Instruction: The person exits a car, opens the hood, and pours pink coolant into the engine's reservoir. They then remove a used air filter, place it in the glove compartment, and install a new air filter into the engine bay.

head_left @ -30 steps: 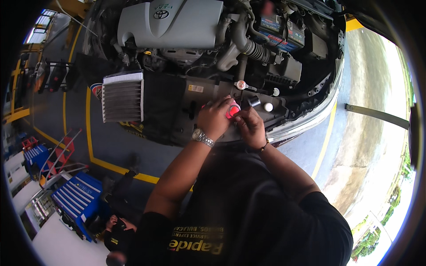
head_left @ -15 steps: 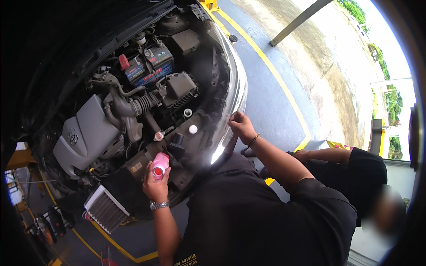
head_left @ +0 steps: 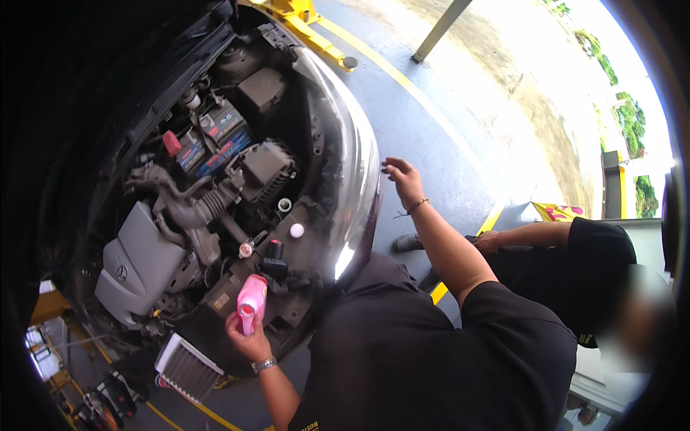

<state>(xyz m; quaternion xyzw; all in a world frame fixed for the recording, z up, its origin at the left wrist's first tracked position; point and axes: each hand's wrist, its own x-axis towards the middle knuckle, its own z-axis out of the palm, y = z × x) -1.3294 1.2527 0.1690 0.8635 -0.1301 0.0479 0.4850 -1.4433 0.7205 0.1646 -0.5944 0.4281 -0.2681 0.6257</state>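
Observation:
My left hand [head_left: 248,343], a watch on its wrist, grips a small pink bottle [head_left: 251,302] with its mouth uncapped. It holds the bottle upright over the front of the open engine bay [head_left: 208,208], close to a black filler neck [head_left: 275,251]. My right hand [head_left: 402,179], wearing a thin bracelet, hovers with fingers apart just off the car's shiny front edge [head_left: 356,172]; it holds nothing that I can see.
A battery [head_left: 215,140] and a grey engine cover [head_left: 136,266] lie in the bay. Another person in a black shirt [head_left: 575,266] crouches at the right. Yellow floor lines [head_left: 410,86], a pole [head_left: 438,29] and a ribbed white part [head_left: 190,366] surround the car.
Both hands were together on the pink bottle a second ago. Now the left hand alone holds it, and the right hand has moved out to the car's front edge. The view has swung.

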